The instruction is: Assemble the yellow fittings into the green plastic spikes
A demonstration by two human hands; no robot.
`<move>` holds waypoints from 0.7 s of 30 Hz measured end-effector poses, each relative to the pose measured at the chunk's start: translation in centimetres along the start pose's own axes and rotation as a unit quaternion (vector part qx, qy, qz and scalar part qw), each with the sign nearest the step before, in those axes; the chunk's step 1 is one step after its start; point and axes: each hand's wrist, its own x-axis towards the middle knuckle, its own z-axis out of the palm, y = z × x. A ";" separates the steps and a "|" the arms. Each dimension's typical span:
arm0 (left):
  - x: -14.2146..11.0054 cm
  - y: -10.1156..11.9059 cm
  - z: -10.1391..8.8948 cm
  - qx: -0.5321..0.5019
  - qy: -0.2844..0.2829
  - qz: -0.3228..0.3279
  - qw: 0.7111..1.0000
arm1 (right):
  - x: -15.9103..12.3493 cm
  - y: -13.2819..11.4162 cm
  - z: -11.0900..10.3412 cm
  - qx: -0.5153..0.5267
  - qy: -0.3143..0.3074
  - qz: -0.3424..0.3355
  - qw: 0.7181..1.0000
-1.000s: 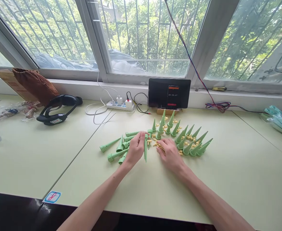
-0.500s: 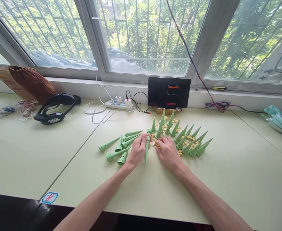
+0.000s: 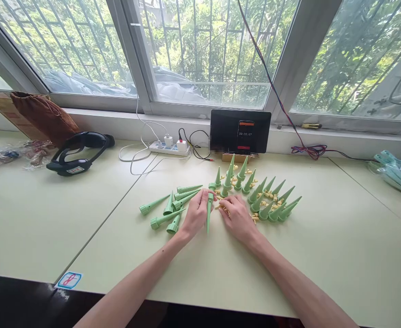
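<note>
My left hand (image 3: pixel 196 214) is closed around a green plant watering spike (image 3: pixel 209 214), its narrow tip pointing down toward me. Facing it, my right hand (image 3: pixel 237 215) pinches a small yellow valve (image 3: pixel 217 207) at its fingertips. The valve is close to the held spike but apart from it. Left of my left hand, several loose green spikes (image 3: pixel 168 219) lie in a pile. Past my right hand, several spikes (image 3: pixel 265 212) stand in a cluster, points upward, with small yellow valves (image 3: pixel 275 206) among them. My right hand partly hides the nearer yellow pieces.
A tablet (image 3: pixel 228 132) leans at the window wall behind the spikes. A power strip (image 3: pixel 171 148) with white cables sits left of it. Farther left are a black headset (image 3: pixel 79 152) and a brown pouch (image 3: pixel 45 116). Bagged items (image 3: pixel 397 171) lie at the right edge.
My right fingertips have shifted slightly, and the yellow valve now sticks out farther toward the held spike. My left hand and its spike have hardly moved.
</note>
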 end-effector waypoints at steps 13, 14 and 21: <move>0.0 -0.2 -0.2 -0.001 -0.005 -0.003 1.000 | -0.1 0.2 0.6 -0.009 -0.009 -0.011 1.000; 0.0 -0.2 -0.2 -0.001 -0.006 -0.004 1.000 | -0.2 0.2 0.6 -0.009 -0.008 -0.013 1.000; 0.0 -0.2 -0.3 0.011 -0.005 0.001 1.000 | -0.2 0.3 0.7 0.002 -0.008 -0.012 1.000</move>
